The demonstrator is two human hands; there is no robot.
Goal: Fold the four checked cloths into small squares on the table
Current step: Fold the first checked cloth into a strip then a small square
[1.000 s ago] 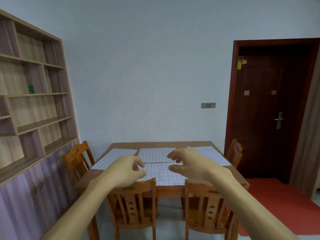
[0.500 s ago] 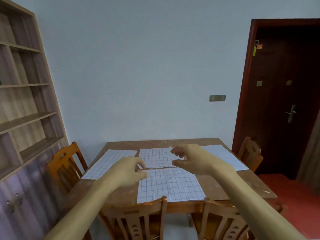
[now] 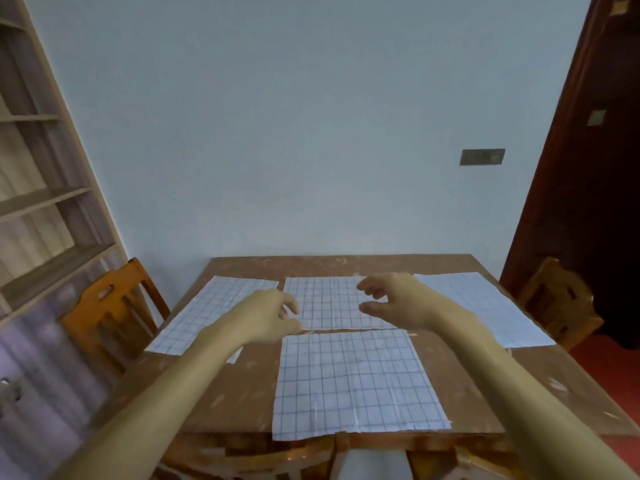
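Left hand (image 3: 266, 315), right hand (image 3: 398, 303) loosely curled, empty, above middle cloth (image 3: 325, 299). Near cloth (image 3: 356, 379) flat, just short of them; left cloth (image 3: 204, 313) partly hidden by left forearm; right cloth (image 3: 485, 306) outside right wrist.

Left hand (image 3: 266, 317) and right hand (image 3: 398, 303), loosely curled, hover over four flat checked cloths (image 3: 356, 379).

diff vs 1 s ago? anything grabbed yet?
The view has closed in on the table. Both hands went forward: the left hand is now at the far-left corner of the near cloth, grip unclear. The right hand is open, holding nothing. The near cloth and three far cloths stay flat, unfolded.
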